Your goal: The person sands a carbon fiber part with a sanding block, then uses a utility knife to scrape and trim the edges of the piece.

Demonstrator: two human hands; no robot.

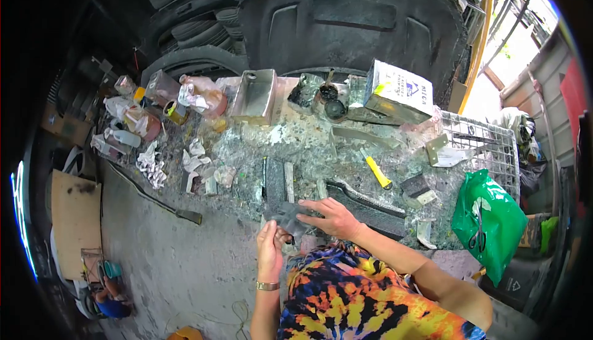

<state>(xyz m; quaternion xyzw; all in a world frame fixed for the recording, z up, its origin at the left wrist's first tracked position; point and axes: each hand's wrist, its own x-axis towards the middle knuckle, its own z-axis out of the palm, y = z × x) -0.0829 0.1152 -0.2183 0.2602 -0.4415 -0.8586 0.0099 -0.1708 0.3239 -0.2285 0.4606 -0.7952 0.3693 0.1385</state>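
Close to my body, at the table's front edge, a thin dark grey sheet-like piece (285, 216) is held up between both hands. My left hand (270, 245) pinches its lower left side, fingers curled. From the right, my right hand (336, 218) grips the other side, two fingers laid over it and the thumb hidden. The exact kind of piece cannot be made out. Just beyond it lies a dark speckled strip (274, 179) with a narrow pale bar (290, 182) alongside. A long black curved trim part (367, 207) rests beyond my right forearm.
The stained worktable (241, 145) carries a yellow-handled cutter (377, 172), a metal tin (254, 97), a white printed can (399, 91), crumpled paper (150, 165) and several cups. Scissors (477, 225) lie on a green bag (491, 216) at right. A wire rack (503, 148) stands behind it.
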